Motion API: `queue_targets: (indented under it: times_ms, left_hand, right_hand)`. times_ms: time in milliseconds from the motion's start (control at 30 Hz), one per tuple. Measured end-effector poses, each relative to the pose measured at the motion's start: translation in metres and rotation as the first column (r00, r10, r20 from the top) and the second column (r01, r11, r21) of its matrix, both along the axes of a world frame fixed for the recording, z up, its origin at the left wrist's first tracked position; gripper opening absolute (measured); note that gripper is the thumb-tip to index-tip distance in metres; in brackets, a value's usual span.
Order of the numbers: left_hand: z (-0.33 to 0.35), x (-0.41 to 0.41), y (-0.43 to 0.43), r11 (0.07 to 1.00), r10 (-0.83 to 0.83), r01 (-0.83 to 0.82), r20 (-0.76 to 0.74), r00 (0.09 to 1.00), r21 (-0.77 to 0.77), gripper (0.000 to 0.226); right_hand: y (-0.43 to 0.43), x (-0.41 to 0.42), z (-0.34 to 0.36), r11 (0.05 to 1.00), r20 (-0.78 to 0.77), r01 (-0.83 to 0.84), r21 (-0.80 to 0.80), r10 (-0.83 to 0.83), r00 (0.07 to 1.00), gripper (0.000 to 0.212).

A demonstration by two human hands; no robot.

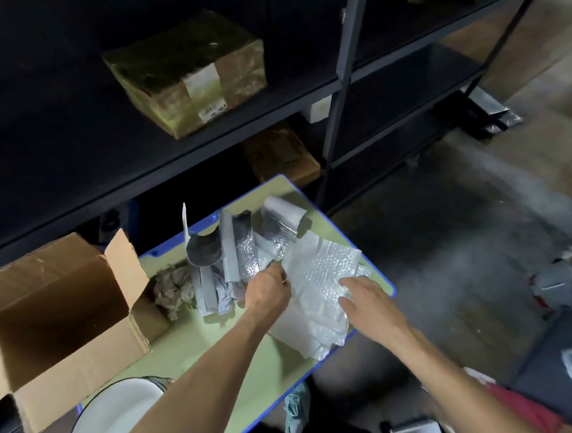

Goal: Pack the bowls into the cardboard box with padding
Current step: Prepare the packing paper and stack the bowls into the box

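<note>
A dark metal shelf rack (226, 133) stands beyond both hands and carries a film-wrapped, taped cardboard carton (185, 75) on the shelf above them.

The pale green tabletop with a blue edge (192, 342) lies under both forearms and bears all the packing items.

The open brown cardboard box (66, 316) sits on the tabletop well to the left of the left hand (267, 292). Its flaps stand up and its brown interior is in view.

A white round bowl with a dark rim (113, 424) sits at the near edge, left of the left forearm and just in front of the box. It is outside the box.

A clear bubble-wrap sheet (318, 281) is spread on the tabletop between the two hands and beneath the right hand (367, 301).

Silver foil padding strips (243, 249) are heaped just beyond the left hand, some curling upright.

A wad of crumpled tan paper (173, 290) lies left of the left hand, between the foil strips and the box.

Hand state: the left hand is curled and pinches the left edge of the bubble-wrap sheet. The right hand lies flat on the sheet with its fingers spread, gripping nothing.
</note>
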State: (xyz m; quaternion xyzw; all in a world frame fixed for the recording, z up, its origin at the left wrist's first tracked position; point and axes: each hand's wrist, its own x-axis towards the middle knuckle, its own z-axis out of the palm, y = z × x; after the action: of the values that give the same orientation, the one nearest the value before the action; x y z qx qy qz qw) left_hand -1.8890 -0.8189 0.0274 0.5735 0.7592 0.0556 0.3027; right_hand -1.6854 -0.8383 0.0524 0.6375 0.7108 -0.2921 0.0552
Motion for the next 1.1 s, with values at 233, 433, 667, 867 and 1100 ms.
queue_targets:
  times_ms: [233,433,667,867,1100]
  left_hand:
    - [0.010,-0.015,-0.004,0.984,0.176,-0.181,0.251,0.952,-0.004,0.004]
    - [0.028,-0.043,-0.024,0.934,0.336,-0.350,0.498,0.799,-0.070,0.011]
    - [0.051,-0.055,-0.056,0.907,0.384,-0.414,0.569,0.727,-0.084,0.015]
    - [0.055,-0.081,-0.081,0.934,0.332,-0.355,0.455,0.826,-0.037,0.015]
    - [0.083,-0.123,-0.122,0.893,0.320,-0.354,0.160,0.934,0.278,0.018]
  right_hand:
    - [0.009,-0.007,-0.006,0.999,-0.012,0.047,-0.023,-0.047,0.999,0.044]
    - [0.019,-0.021,0.005,0.993,-0.057,0.109,-0.038,-0.111,0.992,0.035]
    - [0.033,-0.058,0.023,0.933,-0.354,0.307,-0.188,-0.356,0.865,0.067]
    - [0.036,-0.080,0.028,0.918,-0.494,0.244,-0.312,-0.376,0.784,0.018]
    - [0.019,-0.112,0.047,0.975,-0.497,0.066,-0.214,-0.167,0.852,0.024]
